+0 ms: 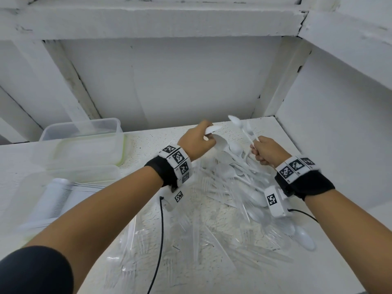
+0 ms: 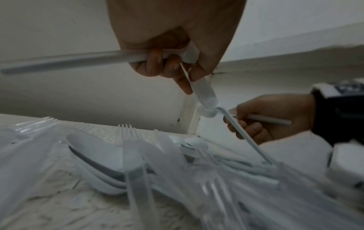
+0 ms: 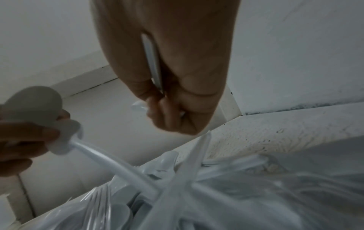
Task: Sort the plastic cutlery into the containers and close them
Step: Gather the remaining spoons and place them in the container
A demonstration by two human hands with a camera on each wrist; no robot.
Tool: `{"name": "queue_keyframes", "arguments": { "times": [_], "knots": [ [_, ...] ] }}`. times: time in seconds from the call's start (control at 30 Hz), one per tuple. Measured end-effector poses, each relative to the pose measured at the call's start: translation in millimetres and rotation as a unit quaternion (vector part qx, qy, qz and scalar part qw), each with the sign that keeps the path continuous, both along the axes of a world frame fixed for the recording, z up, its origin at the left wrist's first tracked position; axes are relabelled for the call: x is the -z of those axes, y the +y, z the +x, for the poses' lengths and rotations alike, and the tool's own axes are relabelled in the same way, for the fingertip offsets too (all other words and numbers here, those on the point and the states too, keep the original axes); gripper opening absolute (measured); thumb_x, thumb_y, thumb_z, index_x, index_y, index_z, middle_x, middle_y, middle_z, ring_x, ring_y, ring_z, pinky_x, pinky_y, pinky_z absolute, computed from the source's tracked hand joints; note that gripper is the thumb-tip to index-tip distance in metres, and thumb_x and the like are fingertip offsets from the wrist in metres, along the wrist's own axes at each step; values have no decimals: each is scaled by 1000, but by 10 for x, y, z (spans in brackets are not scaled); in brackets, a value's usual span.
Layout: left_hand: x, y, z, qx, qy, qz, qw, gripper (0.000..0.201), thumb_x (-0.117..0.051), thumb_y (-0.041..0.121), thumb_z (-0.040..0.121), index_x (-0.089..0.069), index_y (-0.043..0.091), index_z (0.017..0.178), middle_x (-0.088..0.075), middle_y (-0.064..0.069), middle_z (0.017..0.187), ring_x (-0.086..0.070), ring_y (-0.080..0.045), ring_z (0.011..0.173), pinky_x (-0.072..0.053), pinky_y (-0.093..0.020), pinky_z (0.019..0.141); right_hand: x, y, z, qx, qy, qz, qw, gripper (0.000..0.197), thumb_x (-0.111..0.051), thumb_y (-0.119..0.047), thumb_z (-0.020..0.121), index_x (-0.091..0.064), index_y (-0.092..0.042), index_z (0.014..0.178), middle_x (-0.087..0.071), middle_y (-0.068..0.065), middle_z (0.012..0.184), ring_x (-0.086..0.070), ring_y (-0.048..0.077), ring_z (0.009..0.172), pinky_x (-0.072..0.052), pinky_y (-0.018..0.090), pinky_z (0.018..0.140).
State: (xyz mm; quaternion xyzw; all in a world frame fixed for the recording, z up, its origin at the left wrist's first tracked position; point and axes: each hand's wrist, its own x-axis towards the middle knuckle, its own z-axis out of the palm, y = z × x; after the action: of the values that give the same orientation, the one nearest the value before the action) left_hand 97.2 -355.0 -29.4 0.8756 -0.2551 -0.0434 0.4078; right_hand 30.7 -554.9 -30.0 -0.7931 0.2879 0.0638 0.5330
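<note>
A loose pile of white and clear plastic cutlery point(image 1: 231, 194) covers the speckled table point(image 1: 148, 145). Above its far end, my left hand point(image 1: 209, 137) grips white spoons point(image 1: 213, 128) by the bowl end; in the left wrist view its fingers point(image 2: 157, 62) curl round a handle and a spoon bowl point(image 2: 204, 93) hangs below them. My right hand point(image 1: 255, 150) grips a bunch of small white spoons point(image 1: 235, 120) by their handles, bowls pointing up and away. In the right wrist view a handle point(image 3: 151, 62) runs through the right hand's fist point(image 3: 173, 112).
At the left stand a clear empty container point(image 1: 82, 130), a clear lid with a green seal point(image 1: 89, 153) and a nearer container with stacked cutlery point(image 1: 57, 198). White walls and beams close in the back and right. Black cables point(image 1: 161, 230) trail from both wrists.
</note>
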Motion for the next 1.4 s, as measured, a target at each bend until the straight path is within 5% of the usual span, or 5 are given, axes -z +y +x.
{"name": "queue_keyframes", "arguments": {
  "times": [0.5, 0.77, 1.0, 1.23, 1.4],
  "knots": [
    [8, 300, 37, -180, 444, -465, 744, 10, -45, 24, 97, -47, 14, 99, -65, -4, 73, -60, -14, 57, -49, -21, 48, 249, 179, 90, -161, 107, -332, 923, 28, -63, -36, 84, -53, -11, 77, -56, 4, 71, -56, 21, 68, -40, 25, 55],
    [85, 45, -24, -181, 435, -314, 825, 25, -63, 29, 88, -48, 10, 81, -42, 2, 50, -38, -7, 32, -35, -16, 37, 261, 197, 74, -188, 94, -312, 926, 29, -50, -18, 90, -40, -14, 63, -45, 2, 63, -48, 22, 65, -30, 25, 49],
    [121, -182, -70, -181, 505, -339, 772, 19, -44, 17, 98, -44, 8, 114, -57, -6, 66, -60, -12, 40, -53, -25, 44, 228, 152, -22, -145, -17, -210, 967, 11, -40, -18, 96, -46, -10, 93, -52, 4, 83, -48, 18, 72, -33, 22, 54],
    [108, -367, -1, -101, 353, -67, 928, 44, -65, 34, 85, -54, 2, 113, -55, -17, 77, -57, -27, 64, -30, -19, 43, 225, 119, -14, -36, -101, -119, 987, 16, -44, -3, 91, -58, -8, 96, -57, 3, 79, -42, 10, 55, -35, 14, 44],
    [148, -525, 92, -41, 178, 198, 963, 30, -59, 18, 87, -39, 13, 66, -43, 0, 66, -40, -11, 54, -30, -20, 46, 279, 61, 28, 18, -117, -82, 990, 24, -42, -17, 97, -63, -5, 102, -56, -2, 74, -42, 7, 56, -35, 15, 47]
  ]
}}
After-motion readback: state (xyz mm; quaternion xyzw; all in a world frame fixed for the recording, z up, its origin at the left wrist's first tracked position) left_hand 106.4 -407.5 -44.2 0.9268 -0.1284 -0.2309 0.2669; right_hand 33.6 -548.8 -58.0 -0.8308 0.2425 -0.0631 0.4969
